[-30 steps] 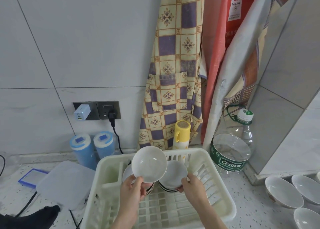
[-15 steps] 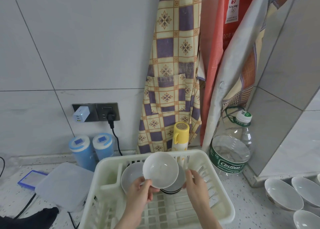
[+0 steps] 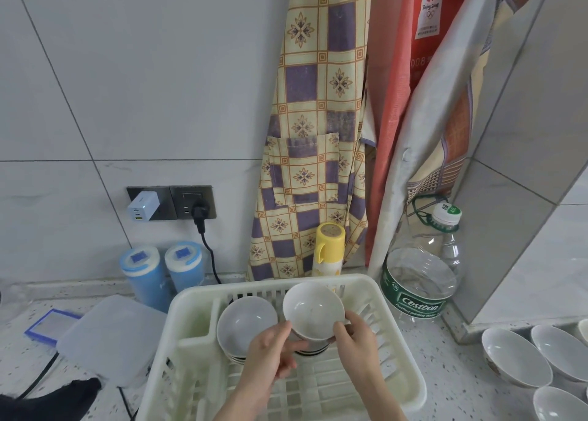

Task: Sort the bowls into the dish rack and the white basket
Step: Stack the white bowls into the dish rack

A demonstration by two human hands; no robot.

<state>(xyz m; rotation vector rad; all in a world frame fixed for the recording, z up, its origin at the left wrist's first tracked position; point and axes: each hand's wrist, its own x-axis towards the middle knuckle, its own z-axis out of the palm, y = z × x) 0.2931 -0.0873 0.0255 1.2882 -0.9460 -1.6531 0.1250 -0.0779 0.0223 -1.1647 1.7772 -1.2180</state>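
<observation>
1. Two hands on one white bowl (image 3: pixel 313 311), over the far half of the dish rack (image 3: pixel 410 376): left hand (image 3: pixel 270 354) curled under its near-left rim, right hand (image 3: pixel 356 338) with fingers pinching the near-right rim.
2. Held tilted, hollow toward the camera, probably so as to stand on edge like its neighbour and not lie flat.
3. Gripped from both sides, most likely to steer the bowl down onto the dark-banded stack (image 3: pixel 310 350) just beneath it without knocking anything.
4. Just left of it, a second upright bowl (image 3: pixel 246 322), leaning against the rack's divider, with more rims stacked behind and under it.
5. Looks glazed, plain white inside, round and shallow, with a few faint specks near the centre; outside mostly hidden.
6. Cannot tell whether the held bowl already touches the stack below.
7. Near the counter's right edge, well apart from the rack, several more bowls (image 3: pixel 515 357) lying open side up, probably yet to be sorted.
8. No white basket distinct from the rack identifiable in view.
9. Along the counter's back edge: two blue canisters (image 3: pixel 165 271), a yellow flask (image 3: pixel 327 249) and a large water bottle (image 3: pixel 420 280); a translucent lid (image 3: pixel 111 338) near the rack's left side.
</observation>
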